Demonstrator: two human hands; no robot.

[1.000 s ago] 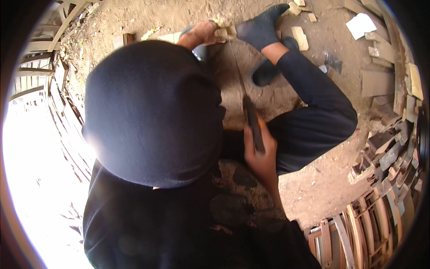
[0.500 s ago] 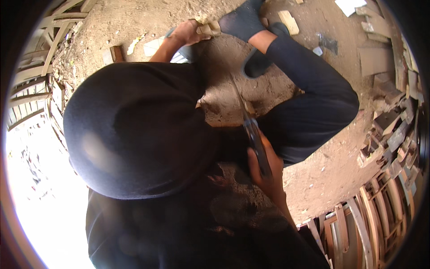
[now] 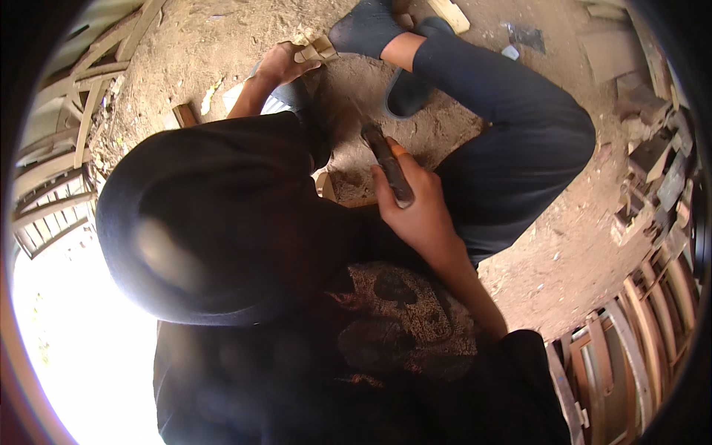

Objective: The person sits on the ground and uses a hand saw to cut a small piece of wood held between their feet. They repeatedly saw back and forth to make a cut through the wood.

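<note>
My right hand (image 3: 411,196) is wrapped round the dark handle (image 3: 389,167) of a saw, whose thin blade (image 3: 356,107) blurs upward toward the wood pieces. My left hand (image 3: 285,63) grips small pale wooden pieces (image 3: 317,48) on the ground, beside a dark-socked foot (image 3: 363,30). A dark slipper (image 3: 406,96) lies under the bent leg (image 3: 519,148) in black trousers. A large rounded shape (image 3: 200,222) covered in dark cloth fills the left middle and hides much of the left arm. Printed dark shirt cloth (image 3: 400,319) spans the lower middle.
Stacked curved wooden slats (image 3: 630,348) stand at lower right. Broken boards and offcuts (image 3: 660,178) pile along the right edge. Wooden framing (image 3: 81,104) rises at upper left beside bright glare. A pale board (image 3: 449,11), a brown block (image 3: 185,115) and dark plastic (image 3: 526,37) lie on the dirt ground.
My right hand and the saw have moved up and left toward my left hand. The left hand and wood now appear lower and further left, as does much of the scene.
</note>
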